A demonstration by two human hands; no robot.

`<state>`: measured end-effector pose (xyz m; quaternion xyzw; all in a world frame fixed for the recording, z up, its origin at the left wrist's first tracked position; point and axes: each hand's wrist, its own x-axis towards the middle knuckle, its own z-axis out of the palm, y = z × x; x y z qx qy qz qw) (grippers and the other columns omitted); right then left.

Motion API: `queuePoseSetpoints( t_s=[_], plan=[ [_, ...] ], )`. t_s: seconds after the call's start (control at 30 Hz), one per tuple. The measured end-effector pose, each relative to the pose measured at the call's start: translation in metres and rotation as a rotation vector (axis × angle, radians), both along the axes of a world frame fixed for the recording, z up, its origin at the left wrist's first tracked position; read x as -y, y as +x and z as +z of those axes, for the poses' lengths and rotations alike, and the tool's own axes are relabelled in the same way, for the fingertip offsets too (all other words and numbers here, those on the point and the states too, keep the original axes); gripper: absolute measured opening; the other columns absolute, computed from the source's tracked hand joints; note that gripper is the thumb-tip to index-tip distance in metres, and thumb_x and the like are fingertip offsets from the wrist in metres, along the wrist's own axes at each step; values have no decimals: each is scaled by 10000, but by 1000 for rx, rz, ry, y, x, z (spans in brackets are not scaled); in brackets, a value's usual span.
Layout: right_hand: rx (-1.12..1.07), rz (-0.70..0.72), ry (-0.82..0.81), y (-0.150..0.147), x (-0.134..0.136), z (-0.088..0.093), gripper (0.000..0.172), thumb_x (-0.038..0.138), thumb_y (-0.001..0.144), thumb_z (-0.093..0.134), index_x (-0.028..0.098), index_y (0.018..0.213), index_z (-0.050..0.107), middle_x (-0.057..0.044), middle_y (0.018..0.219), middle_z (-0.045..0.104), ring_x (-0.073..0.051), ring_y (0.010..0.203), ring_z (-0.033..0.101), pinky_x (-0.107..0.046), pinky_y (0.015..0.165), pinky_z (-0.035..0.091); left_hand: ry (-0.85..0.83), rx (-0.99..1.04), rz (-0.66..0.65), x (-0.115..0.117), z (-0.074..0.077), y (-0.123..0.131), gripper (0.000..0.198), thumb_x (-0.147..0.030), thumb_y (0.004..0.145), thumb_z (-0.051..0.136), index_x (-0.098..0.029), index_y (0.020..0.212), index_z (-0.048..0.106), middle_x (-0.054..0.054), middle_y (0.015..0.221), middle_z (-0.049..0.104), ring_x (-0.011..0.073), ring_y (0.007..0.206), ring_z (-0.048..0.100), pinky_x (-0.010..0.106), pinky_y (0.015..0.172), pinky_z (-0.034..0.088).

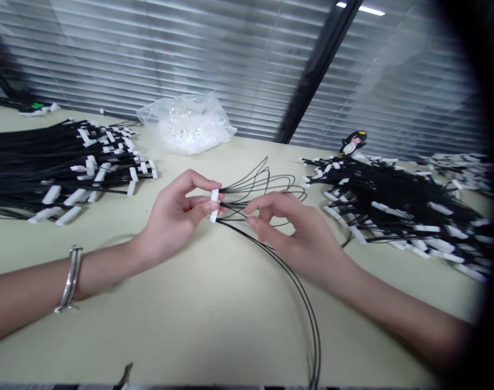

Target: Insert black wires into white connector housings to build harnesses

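Observation:
Pinched in my left hand (176,214) is a narrow white connector (215,206), held upright between thumb and fingers. Thin black wires (255,181) run out of its right side; several bend back in loops, and a few others curve down to the table's front edge. My right hand (293,230) is just to the right of the connector, over the wires. Its thumb and forefinger are curled with a small gap between the tips. The other fingers of that hand are partly hidden.
A bundle of black wires with white connectors (103,170) lies at the left, another wire pile (409,200) at the right. At the back are a clear bag of small white parts (186,127) and a penguin figure (352,143). Blinds (190,49) stand behind the table.

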<state>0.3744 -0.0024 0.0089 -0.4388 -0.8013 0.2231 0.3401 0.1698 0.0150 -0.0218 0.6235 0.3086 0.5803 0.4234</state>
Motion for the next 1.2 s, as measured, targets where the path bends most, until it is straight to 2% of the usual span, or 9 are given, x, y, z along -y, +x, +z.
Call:
queuePoseSetpoints(
  t_s=[0.1,0.17,0.27,0.37,0.53,0.73,0.87,1.1,1.2],
  plan=[
    [-341,129,-313,12,-10,12,144,317,866,531,253,933,641,21,689,576,-122,758,586,-288,753,470,-93,58,32,-5,1,-1,179,-121,763,683,-167,901,578,14,868,623,147,680,681,341,754,589],
    [-605,202,-431,22,-21,18,212,320,890,439,266,1002,610,-2,884,617,-147,944,589,-336,839,480,-153,95,57,-8,1,-3,181,-121,757,688,-171,883,568,6,879,608,129,665,667,364,787,575],
    [-735,203,-356,41,-41,24,324,271,878,368,331,1167,501,34,1352,436,-157,1254,413,-370,937,438,-231,140,72,-9,2,-4,181,-116,755,688,-178,865,559,-7,877,594,115,667,658,376,821,556],
    [-736,184,-268,64,-66,28,276,349,921,357,376,1157,499,113,1492,198,-167,1330,304,-371,932,419,-264,177,39,-9,2,-5,189,-107,751,688,-182,873,565,-10,880,603,120,695,662,385,839,547],
    [-1129,-70,-173,109,-101,28,122,254,842,553,311,948,573,-8,1048,566,-138,1017,489,-316,788,419,-304,208,13,-9,3,-5,190,-87,743,690,-178,858,570,-14,855,624,146,706,682,399,825,547],
    [-1363,-76,-217,110,-94,43,80,169,887,488,213,874,554,-8,835,540,-56,707,496,-231,647,420,-330,245,-37,-9,3,-5,185,-76,752,685,-176,861,573,-27,846,632,141,716,687,405,863,540],
    [-1269,16,-176,64,-62,50,120,164,913,455,197,894,570,52,603,400,-33,465,288,-187,460,315,-347,256,-146,-8,2,-5,167,-77,777,664,-175,877,572,-24,843,643,138,706,684,409,870,535],
    [-270,94,-5,-5,8,24,24,222,869,540,212,858,522,19,703,596,-98,633,538,-225,532,381,-492,292,-287,-5,7,-5,176,-50,782,652,-185,870,581,-27,810,677,105,685,684,209,684,552],
    [-11,54,228,-12,20,11,20,197,864,545,204,859,563,26,759,607,-71,640,530,-206,556,405,-505,312,-356,-5,7,-6,174,-45,780,652,-189,856,591,-32,789,686,82,642,669,177,637,550]
  ],
)
